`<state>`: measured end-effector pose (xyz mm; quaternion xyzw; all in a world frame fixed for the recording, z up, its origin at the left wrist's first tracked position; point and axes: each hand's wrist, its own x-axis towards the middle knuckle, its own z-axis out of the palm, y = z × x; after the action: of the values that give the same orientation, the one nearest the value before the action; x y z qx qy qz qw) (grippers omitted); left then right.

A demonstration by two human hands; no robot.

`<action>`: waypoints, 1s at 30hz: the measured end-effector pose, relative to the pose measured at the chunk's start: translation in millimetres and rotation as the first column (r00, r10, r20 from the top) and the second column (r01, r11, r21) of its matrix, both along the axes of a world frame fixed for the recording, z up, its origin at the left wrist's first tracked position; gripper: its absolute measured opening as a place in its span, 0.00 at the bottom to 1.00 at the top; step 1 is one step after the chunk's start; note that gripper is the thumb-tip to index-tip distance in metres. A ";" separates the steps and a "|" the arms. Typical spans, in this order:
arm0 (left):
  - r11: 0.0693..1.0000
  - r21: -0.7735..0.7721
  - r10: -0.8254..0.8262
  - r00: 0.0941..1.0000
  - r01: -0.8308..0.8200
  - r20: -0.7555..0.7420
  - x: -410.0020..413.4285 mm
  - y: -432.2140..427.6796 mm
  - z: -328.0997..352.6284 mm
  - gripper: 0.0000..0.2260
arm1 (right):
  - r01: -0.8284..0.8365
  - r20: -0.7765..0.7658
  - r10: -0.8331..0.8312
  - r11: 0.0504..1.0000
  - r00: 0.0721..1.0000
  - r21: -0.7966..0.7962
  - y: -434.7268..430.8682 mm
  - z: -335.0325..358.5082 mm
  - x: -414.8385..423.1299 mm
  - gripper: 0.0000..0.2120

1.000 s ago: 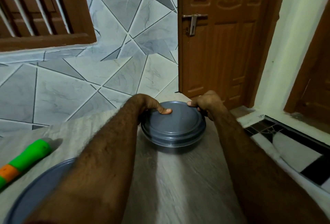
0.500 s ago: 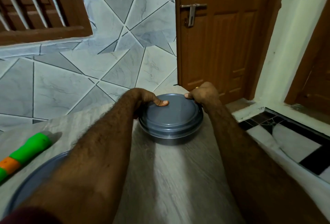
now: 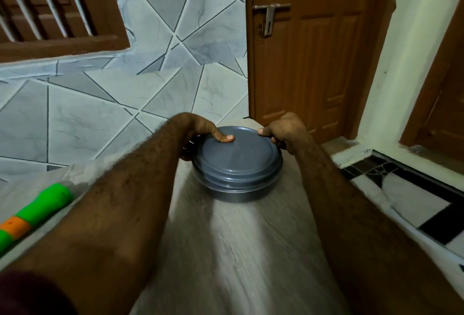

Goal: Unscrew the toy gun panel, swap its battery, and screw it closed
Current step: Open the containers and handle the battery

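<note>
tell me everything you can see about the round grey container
The container is round, low and dark grey, with a ridged lid on; plastic or metal, hard to tell. It sits flat near the far end of the table. The left hand grips its left rim, thumb on the lid; the right hand grips the right rim likewise. Contents hidden.

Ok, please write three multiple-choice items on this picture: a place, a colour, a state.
1. Where does the toy gun lie? A on the floor; B at the table's left side; C against the door.
2. What colour is the round container? A red; B white; C grey.
3. How is its lid? A closed on it; B off, beside it; C raised high.
B: seen at far left. C: body and lid are grey. A: left hand and right hand grip it, lid seated.
</note>
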<state>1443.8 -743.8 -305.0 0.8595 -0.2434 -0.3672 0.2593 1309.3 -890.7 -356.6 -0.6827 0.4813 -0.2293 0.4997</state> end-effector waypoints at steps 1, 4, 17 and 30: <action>1.000 0.004 -0.003 1.000 0.003 -0.008 3.8 -0.1 0.6 0.37 | -0.004 -0.003 0.004 1.000 1.000 -0.007 -0.2 0.8 0.0 0.11; 1.000 0.003 0.016 0.999 -0.016 -0.036 9.9 -0.8 1.2 0.41 | -0.011 0.003 0.011 1.000 1.000 0.009 -0.2 2.2 -3.9 0.09; 0.662 -0.604 0.139 0.865 -0.443 -0.482 32.9 32.5 4.8 0.07 | -0.006 0.290 -0.063 0.973 0.955 0.231 7.1 18.7 -15.7 0.07; 0.550 -0.536 0.296 0.750 -0.640 -0.592 45.6 70.6 -23.3 0.12 | -0.250 -0.236 0.273 0.960 0.932 0.125 64.6 -2.8 36.3 0.03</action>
<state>1489.4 -673.2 -328.3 0.6170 -0.0554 -0.3388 0.7081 1345.6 -826.1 -359.4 -0.7403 0.4555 -0.0499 0.4919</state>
